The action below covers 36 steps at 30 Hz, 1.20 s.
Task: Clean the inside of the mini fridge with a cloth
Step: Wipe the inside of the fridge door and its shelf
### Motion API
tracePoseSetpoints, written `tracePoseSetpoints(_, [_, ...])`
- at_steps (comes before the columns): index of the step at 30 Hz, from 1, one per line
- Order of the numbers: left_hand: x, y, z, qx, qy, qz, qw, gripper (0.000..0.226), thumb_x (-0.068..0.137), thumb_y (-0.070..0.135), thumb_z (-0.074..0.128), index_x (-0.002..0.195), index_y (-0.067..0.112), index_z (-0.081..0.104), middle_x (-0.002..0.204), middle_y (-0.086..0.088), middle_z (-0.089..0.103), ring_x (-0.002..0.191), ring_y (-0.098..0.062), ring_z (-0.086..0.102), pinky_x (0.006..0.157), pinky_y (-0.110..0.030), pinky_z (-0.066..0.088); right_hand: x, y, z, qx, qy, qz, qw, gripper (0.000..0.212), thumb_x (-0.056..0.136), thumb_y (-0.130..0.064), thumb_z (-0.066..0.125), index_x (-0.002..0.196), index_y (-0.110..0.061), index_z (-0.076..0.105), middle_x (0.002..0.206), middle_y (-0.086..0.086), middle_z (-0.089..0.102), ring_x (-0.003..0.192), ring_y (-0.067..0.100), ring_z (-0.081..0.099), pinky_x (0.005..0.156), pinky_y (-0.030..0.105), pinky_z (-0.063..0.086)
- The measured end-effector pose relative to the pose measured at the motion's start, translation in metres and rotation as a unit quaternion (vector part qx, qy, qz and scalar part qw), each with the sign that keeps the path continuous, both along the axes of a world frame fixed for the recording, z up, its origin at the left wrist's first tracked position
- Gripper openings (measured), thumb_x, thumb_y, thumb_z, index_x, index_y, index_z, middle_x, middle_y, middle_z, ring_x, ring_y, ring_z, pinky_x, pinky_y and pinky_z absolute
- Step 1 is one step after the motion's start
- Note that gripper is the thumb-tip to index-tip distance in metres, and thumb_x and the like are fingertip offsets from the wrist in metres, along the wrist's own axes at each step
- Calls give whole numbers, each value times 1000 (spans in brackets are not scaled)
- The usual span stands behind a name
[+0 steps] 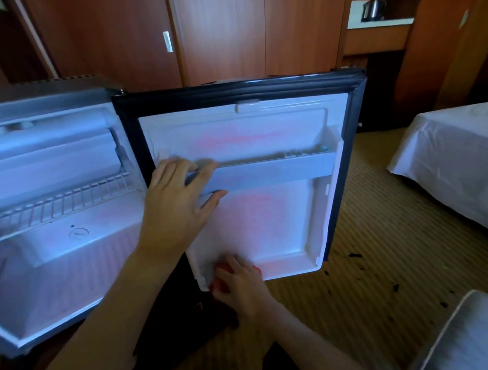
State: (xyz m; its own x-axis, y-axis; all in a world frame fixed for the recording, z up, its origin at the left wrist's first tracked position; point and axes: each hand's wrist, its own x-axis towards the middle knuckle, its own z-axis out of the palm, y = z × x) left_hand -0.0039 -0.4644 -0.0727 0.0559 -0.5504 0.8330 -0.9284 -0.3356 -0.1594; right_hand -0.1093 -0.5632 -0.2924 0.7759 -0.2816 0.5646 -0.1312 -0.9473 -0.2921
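The mini fridge [57, 268] stands open on the floor, its white cavity at the left with a wire shelf [57, 203]. Its door [267, 220] swings wide open toward me, white liner facing up. My left hand [179, 205] grips the grey door rail [270, 172] at its left end, fingers over the top and thumb under it. My right hand [239, 287] holds a red cloth [220, 271] against the door liner's lower left corner; the hand hides most of the cloth.
Wooden wardrobe doors [218, 36] stand behind the fridge. A white-covered bed [456, 156] is at the right, and another white edge [465, 340] at the bottom right. Dark crumbs [354, 255] lie on the striped carpet. A kettle [373, 8] sits on a far shelf.
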Motion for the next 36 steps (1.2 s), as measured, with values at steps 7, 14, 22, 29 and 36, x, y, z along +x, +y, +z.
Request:
tracePoseSetpoints(7, [-10, -3, 2, -4, 35, 11, 999, 46, 95, 43, 68, 129, 12, 66, 102, -11, 59, 105, -34, 56, 103, -41, 39, -58, -72, 3, 46, 4, -137, 989, 15, 79, -37, 70, 88, -26, 67, 104, -12, 59, 86, 14, 62, 56, 30, 52])
tracePoseSetpoints(14, [-7, -7, -2, -22, 17, 14, 1000, 45, 96, 44, 66, 127, 12, 65, 99, -11, 58, 101, -34, 56, 101, -41, 40, -22, -41, 2, 41, -3, -155, 987, 23, 74, -36, 71, 96, -28, 70, 100, -3, 60, 87, 24, 59, 68, 37, 50])
tracePoseSetpoints(22, [-2, -8, -4, -22, 5, 7, 1000, 46, 97, 48, 63, 127, 13, 66, 99, -10, 59, 99, -33, 57, 105, -42, 40, 6, -8, -4, -15, 18, 17, 1000, 21, 89, -47, 59, 101, -31, 65, 121, -7, 57, 106, 20, 55, 85, 35, 48])
tracePoseSetpoints(29, [-9, -12, -2, -29, 22, 20, 999, 44, 96, 43, 66, 126, 11, 67, 100, -12, 61, 101, -33, 58, 105, -43, 40, -65, -89, 4, 30, 21, -149, 988, 17, 79, -30, 78, 89, -20, 70, 107, 1, 65, 86, 26, 65, 63, 38, 54])
tracePoseSetpoints(36, [-10, -11, -2, -33, 18, 21, 999, 43, 96, 44, 67, 125, 12, 68, 100, -12, 61, 100, -33, 59, 103, -43, 41, -9, -25, 1, 7, 8, -62, 998, 19, 85, -41, 65, 102, -32, 62, 119, -6, 59, 101, 21, 57, 79, 40, 50])
